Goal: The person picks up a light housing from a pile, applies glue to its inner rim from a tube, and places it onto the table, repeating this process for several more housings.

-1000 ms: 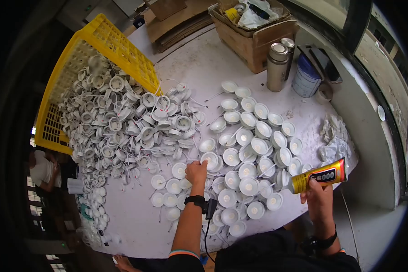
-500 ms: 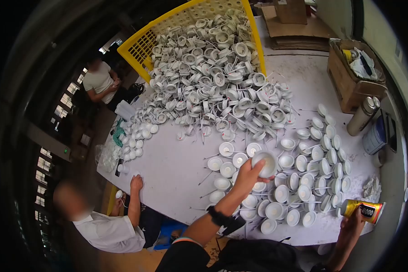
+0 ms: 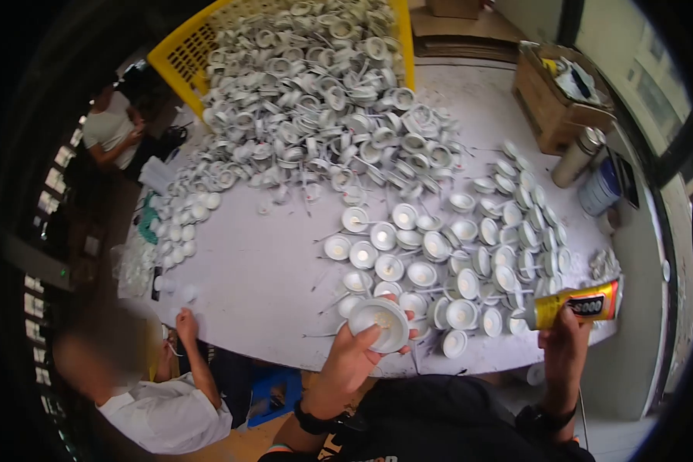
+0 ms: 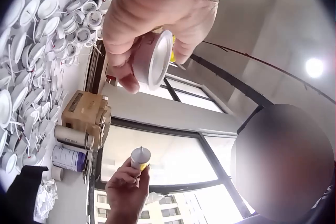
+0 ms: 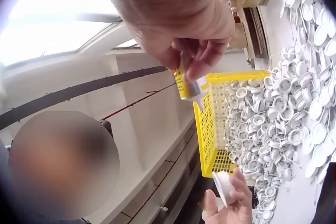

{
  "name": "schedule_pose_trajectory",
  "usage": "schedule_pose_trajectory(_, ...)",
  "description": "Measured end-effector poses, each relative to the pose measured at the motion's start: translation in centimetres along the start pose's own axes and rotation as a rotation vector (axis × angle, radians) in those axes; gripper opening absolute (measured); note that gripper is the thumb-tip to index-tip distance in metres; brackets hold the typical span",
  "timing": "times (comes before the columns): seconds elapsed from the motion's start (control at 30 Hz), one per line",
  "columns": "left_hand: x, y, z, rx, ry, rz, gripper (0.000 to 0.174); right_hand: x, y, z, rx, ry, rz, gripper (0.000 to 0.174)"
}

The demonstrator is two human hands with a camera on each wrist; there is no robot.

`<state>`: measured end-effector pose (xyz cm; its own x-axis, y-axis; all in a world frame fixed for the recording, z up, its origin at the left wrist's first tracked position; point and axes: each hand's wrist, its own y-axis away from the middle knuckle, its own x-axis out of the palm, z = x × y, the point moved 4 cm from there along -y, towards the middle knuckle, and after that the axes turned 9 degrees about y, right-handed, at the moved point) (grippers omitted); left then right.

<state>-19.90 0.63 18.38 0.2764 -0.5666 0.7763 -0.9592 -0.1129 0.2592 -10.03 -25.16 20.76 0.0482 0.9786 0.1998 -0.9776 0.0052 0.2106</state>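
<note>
Since the frame half a second ago, the left hand (image 3: 346, 363) has drawn the white cup (image 3: 382, 322) toward the body; the head view has also shifted.

Far left: the yellow crate (image 3: 183, 60) stands behind the heaped white fittings (image 3: 308, 104).

Left of centre: the left hand pinches the cup at its rim, thumb on the near side, fingers at the far side. The cup is held above the near table edge, its mouth facing the head camera.

Centre to right: wired cups (image 3: 462, 314) lie in rows on the table (image 3: 246, 266) between the two hands.

Right: the right hand (image 3: 566, 339) grips the yellow tube (image 3: 581, 306). Its long axis runs roughly crosswise, nozzle (image 4: 140, 155) end leftward, well apart from the cup.

Governing relation, as judged: nozzle to cup mouth. The cup lies left of the tube grip; the left hand is nearer, already holding it.
</note>
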Motion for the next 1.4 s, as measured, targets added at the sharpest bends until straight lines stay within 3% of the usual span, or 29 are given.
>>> schedule_pose_trajectory(0.07,0.0,0.4,0.0,-0.018,0.012,0.086,0.056,2.0,0.8,0.8,-0.015,-0.011,0.085,0.029)
schedule_pose_trajectory(0.13,0.5,0.6,-0.1,-0.107,0.316,0.041,0.059,3.4,1.2,1.1,-0.057,-0.036,0.214,0.03)
schedule_pose_trajectory(0.23,0.1,1.1,0.7,-0.223,0.212,0.096,0.064,5.6,2.2,2.0,-0.17,0.07,0.264,0.028)
schedule_pose_trajectory(0.4,0.9,1.6,2.2,-0.322,0.246,0.163,0.065,7.7,3.4,3.0,-0.14,0.157,0.421,0.033)
schedule_pose_trajectory(0.53,1.5,1.5,2.5,-0.368,0.284,0.198,0.068,9.4,3.8,3.4,-0.235,0.229,0.524,0.032)
schedule_pose_trajectory(0.6,1.2,1.4,2.8,-0.378,0.272,0.183,0.069,9.8,3.7,3.5,-0.376,0.291,0.574,0.032)
schedule_pose_trajectory(0.67,0.9,1.4,3.3,-0.382,0.482,0.338,0.054,10.1,3.8,3.5,-0.355,0.288,0.582,0.032)
schedule_pose_trajectory(0.9,1.4,1.7,3.5,-0.409,0.513,0.315,0.057,10.7,3.9,3.9,-0.44,0.426,0.609,0.03)
schedule_pose_trajectory(1.33,1.6,2.3,3.2,-0.427,0.443,0.317,0.058,10.8,4.7,3.2,-0.42,0.453,0.64,0.032)
schedule_pose_trajectory(1.4,1.5,2.3,3.4,-0.436,0.438,0.312,0.058,11.1,5.1,3.1,-0.355,0.469,0.57,0.03)
